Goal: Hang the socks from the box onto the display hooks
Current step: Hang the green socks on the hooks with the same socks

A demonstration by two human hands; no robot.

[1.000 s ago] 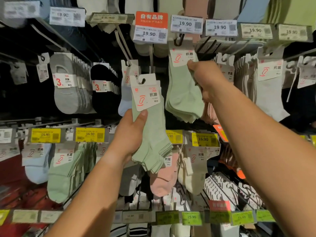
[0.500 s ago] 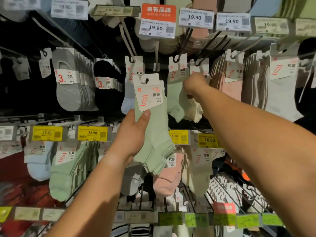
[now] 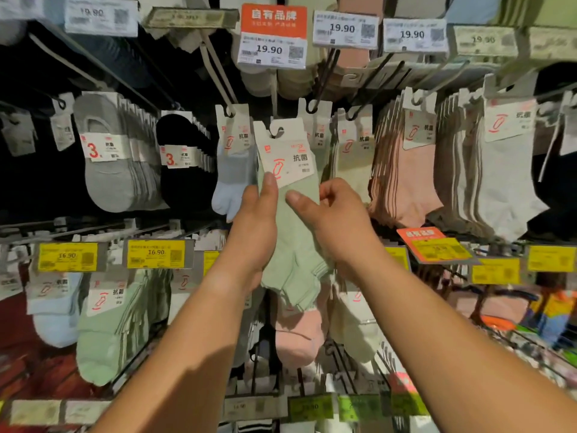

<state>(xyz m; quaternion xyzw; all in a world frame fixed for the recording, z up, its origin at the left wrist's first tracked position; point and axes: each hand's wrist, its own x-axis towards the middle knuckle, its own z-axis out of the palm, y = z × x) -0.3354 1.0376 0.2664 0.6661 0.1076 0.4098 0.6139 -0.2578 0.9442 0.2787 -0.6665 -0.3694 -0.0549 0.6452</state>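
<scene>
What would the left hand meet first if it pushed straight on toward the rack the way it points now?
Probably the green sock pack hanging on the hook behind, beside the pale blue socks. The left hand already grips the green socks it carries, which would touch first. Depth is unclear from this one view.

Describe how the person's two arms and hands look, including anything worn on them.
Both forearms are bare as far as the frame shows: no sleeves, gloves, watch or bracelets. The left hand and right hand carry no visible rings, and the thumbnails look short and unpainted. The upper arms are out of frame.
</scene>
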